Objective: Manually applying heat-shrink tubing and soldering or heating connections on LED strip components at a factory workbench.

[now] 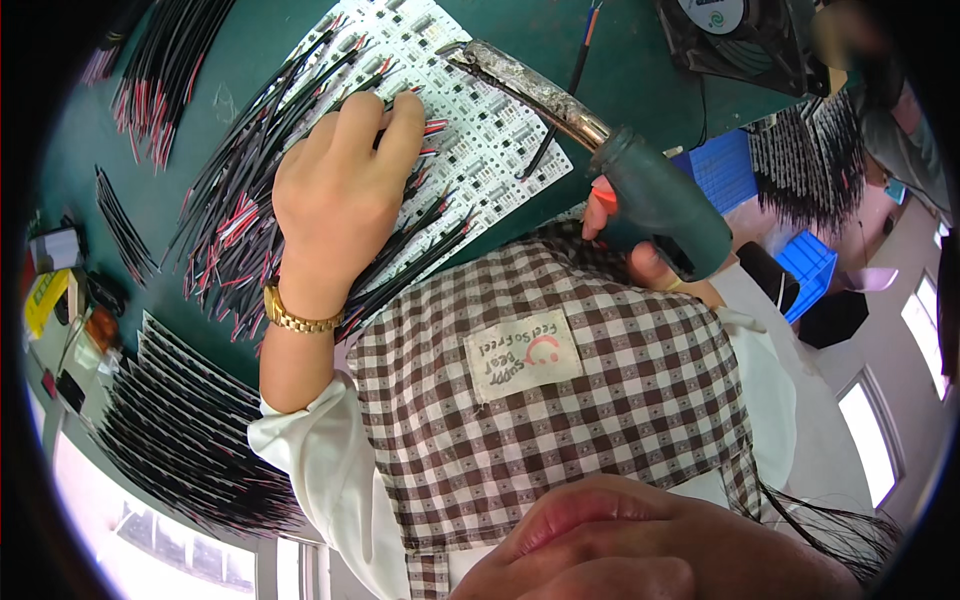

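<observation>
My inspection finds the left hand (340,195) bent-fingered over black wires (235,165) on a white circuit panel (490,140), which lies on the far middle of the green bench (640,90); its fingertips are hidden, so I cannot tell whether they pinch. The right hand (650,264) is wrapped around a soldering gun (680,205), its metal end over the panel. I record a fan (740,50) far right and a wire bundle (170,75) far left.
</observation>
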Action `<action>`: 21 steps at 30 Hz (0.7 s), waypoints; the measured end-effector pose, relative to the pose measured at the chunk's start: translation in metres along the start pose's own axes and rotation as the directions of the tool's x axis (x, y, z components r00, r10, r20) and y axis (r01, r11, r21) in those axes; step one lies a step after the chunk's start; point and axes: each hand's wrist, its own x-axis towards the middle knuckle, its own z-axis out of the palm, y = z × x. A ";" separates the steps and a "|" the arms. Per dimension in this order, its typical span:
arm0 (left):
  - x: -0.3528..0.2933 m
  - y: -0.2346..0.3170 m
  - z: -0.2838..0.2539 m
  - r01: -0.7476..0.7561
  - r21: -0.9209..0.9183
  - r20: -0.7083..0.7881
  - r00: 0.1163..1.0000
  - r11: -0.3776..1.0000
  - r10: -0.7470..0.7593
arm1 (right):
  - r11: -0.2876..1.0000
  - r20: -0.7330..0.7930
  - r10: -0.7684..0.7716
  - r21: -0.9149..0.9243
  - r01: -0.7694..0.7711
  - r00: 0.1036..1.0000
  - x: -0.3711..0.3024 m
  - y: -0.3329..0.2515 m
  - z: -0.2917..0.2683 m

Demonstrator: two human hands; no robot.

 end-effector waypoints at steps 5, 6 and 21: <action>-0.003 0.005 0.000 -0.005 0.071 0.036 0.999 0.997 0.002 | 0.966 -0.067 0.156 -0.198 -0.166 0.986 -0.007 -0.005 0.005; -0.004 0.005 0.002 -0.004 0.069 0.037 0.999 0.998 0.001 | 0.939 -0.033 0.137 -0.313 -0.140 0.990 -0.006 -0.005 0.002; -0.017 0.015 0.004 0.005 0.178 0.046 0.999 0.984 -0.013 | 0.890 0.015 0.122 -0.444 -0.102 0.992 -0.004 0.007 0.007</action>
